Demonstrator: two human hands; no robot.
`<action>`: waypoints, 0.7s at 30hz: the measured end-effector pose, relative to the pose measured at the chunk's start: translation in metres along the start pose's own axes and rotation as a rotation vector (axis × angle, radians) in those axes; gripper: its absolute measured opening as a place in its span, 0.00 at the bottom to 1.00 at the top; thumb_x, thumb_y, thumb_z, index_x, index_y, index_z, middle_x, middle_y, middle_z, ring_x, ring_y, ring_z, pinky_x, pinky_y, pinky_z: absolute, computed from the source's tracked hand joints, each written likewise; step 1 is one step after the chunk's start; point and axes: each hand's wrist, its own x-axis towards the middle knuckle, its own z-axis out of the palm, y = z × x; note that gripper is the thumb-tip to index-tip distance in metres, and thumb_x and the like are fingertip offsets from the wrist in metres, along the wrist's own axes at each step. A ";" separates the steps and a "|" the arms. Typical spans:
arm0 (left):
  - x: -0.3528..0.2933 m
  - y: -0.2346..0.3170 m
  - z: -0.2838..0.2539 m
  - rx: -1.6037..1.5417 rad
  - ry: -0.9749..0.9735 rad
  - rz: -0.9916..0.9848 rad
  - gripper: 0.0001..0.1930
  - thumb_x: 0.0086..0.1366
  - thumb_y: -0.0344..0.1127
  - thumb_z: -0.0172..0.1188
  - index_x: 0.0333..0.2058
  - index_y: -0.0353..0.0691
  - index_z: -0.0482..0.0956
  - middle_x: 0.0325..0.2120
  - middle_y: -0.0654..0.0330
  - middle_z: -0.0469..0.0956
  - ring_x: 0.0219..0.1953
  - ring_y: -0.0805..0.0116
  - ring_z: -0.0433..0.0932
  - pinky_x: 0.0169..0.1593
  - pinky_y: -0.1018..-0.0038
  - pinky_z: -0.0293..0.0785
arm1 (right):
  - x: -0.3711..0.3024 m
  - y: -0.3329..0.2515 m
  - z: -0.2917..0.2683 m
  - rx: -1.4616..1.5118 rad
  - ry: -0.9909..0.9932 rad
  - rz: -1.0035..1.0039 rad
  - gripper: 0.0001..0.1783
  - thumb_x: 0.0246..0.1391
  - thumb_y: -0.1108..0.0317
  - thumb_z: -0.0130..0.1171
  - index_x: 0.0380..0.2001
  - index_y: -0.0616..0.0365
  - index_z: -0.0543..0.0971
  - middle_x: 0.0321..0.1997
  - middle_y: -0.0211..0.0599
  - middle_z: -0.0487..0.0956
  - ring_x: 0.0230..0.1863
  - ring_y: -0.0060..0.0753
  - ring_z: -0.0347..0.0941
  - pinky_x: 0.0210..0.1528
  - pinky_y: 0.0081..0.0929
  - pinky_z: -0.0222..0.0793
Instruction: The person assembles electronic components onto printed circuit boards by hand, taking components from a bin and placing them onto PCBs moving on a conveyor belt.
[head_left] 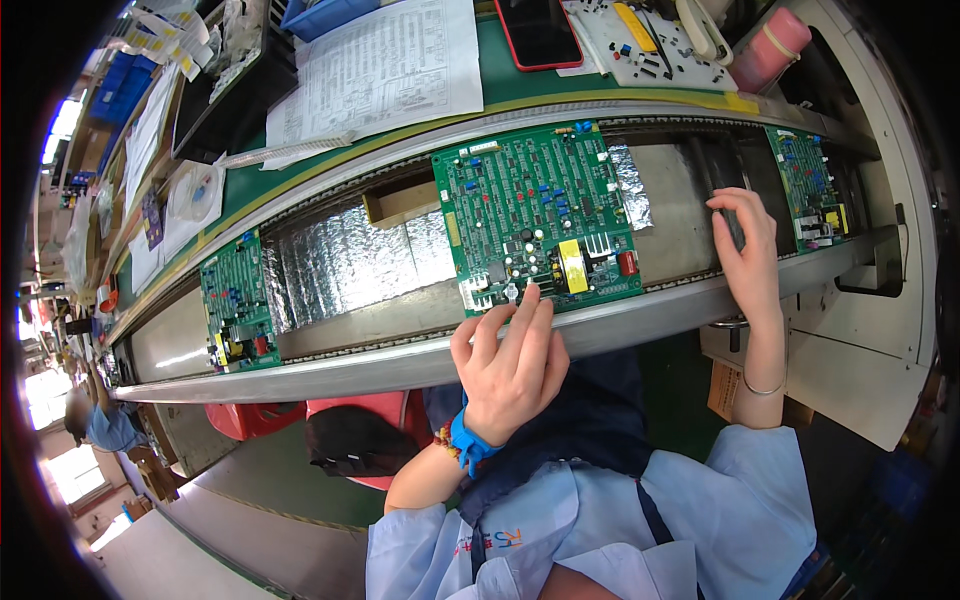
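In front of me a green circuit board [530, 215] rests across the rails of a conveyor line. It carries small blue and red parts, a yellow transformer [573, 267] and silver heat sinks near its front edge. My left hand [512, 365], with a blue wrist strap, reaches over the front rail. Its fingers are extended and apart, with the tips at the board's front edge beside the heat sinks and transformer. Right of the board my right hand [750, 245] hovers over the conveyor, thumb and fingertips curled together. Whatever may be between those tips is too small to make out.
Similar boards sit on the line at left [237, 305] and right [808, 185]. The metal front rail [400, 365] runs before me. Behind are printed sheets [385, 75], a phone [538, 32], a tray of small loose parts [650, 50] and a pink bottle [772, 50].
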 end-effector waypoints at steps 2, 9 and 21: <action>0.000 0.000 0.003 0.018 0.004 -0.006 0.19 0.48 0.28 0.60 0.42 0.40 0.77 0.45 0.61 0.79 0.40 0.65 0.74 0.49 0.68 0.60 | 0.000 0.024 -0.001 -0.037 0.004 0.013 0.08 0.55 0.71 0.54 0.40 0.55 0.74 0.45 0.34 0.74 0.49 0.38 0.70 0.52 0.33 0.59; 0.002 0.006 0.010 0.119 -0.012 0.081 0.17 0.49 0.31 0.62 0.41 0.40 0.80 0.45 0.62 0.79 0.36 0.69 0.73 0.47 0.71 0.61 | 0.000 0.082 -0.009 -0.238 -0.064 0.110 0.11 0.56 0.69 0.54 0.42 0.57 0.73 0.45 0.40 0.74 0.49 0.46 0.71 0.48 0.38 0.64; 0.005 0.008 0.013 0.061 -0.013 0.042 0.19 0.49 0.31 0.63 0.42 0.41 0.80 0.45 0.61 0.78 0.37 0.67 0.72 0.46 0.69 0.62 | -0.003 0.124 -0.022 -0.458 -0.108 0.229 0.17 0.57 0.65 0.54 0.44 0.66 0.72 0.47 0.50 0.74 0.50 0.52 0.70 0.52 0.40 0.66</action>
